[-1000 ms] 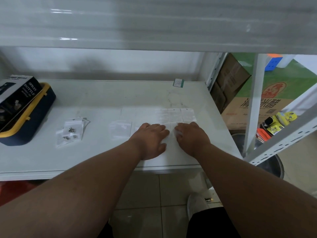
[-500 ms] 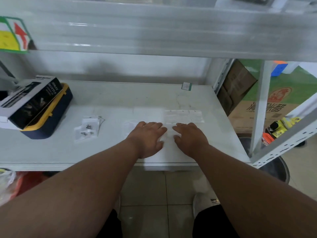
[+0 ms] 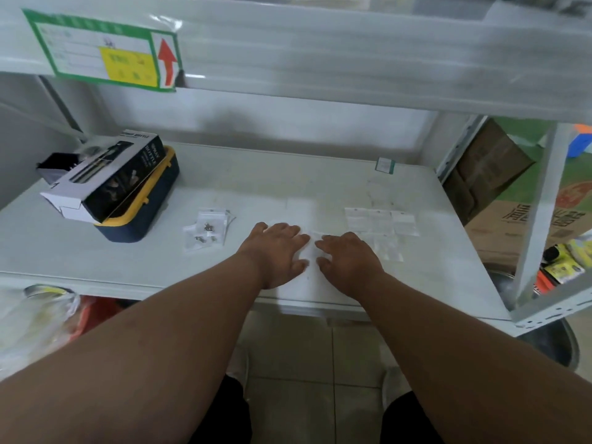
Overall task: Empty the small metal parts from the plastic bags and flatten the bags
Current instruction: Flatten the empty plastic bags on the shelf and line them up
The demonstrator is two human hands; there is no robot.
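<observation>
Clear plastic is under my hands, low in the middle of the frame. My left hand (image 3: 277, 251) and my right hand (image 3: 347, 261) lie flat, fingers spread out and gripping nothing, pressing one thin bag (image 3: 310, 248) down on the white surface (image 3: 320, 187). I think this bag is very light, soft and slippery, so it could slide away. Pushing flat with my palms looks better than pinching it.

To the right of my right hand, a row of flat bags (image 3: 379, 221) lies on the surface. They look empty.

To the left of my left hand sits a little pile of bags with small metal parts (image 3: 206, 230) still inside. I would take those by a corner and tip them.

Farther off, at the left, a black box (image 3: 112, 177) rests on a blue and yellow case (image 3: 144, 216).
</observation>
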